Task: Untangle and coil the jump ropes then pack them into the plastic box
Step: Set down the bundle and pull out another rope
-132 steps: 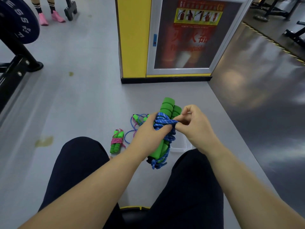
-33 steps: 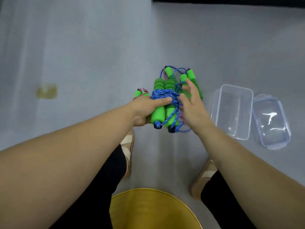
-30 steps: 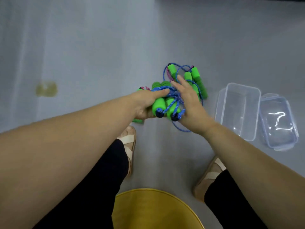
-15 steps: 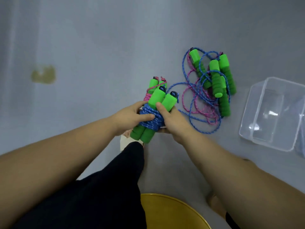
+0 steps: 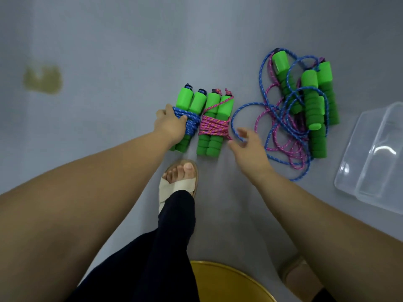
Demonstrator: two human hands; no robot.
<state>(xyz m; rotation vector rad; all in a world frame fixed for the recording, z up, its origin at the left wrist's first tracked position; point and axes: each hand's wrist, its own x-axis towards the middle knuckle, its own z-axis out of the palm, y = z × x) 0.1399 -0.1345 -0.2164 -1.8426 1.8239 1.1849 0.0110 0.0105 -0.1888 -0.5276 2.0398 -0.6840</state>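
Note:
Two coiled jump ropes lie side by side on the grey floor. My left hand rests on the blue-wound bundle, fingers curled around its left side. The pink-wound bundle lies just right of it, untouched. My right hand hovers open over the floor, fingertips at a loose blue loop of the tangled ropes, a heap of blue and pink cord with several green foam handles. The clear plastic box lies empty at the right edge, partly cut off.
My left foot in a beige sandal stands just below the bundles; the other sandal shows at lower right. A yellow round stool seat is at the bottom. A brownish stain marks the floor at upper left.
The blue-wound bundle, held up in both hands before, now lies on the floor beside the pink one. My right hand has let go and moved right toward the tangled ropes.

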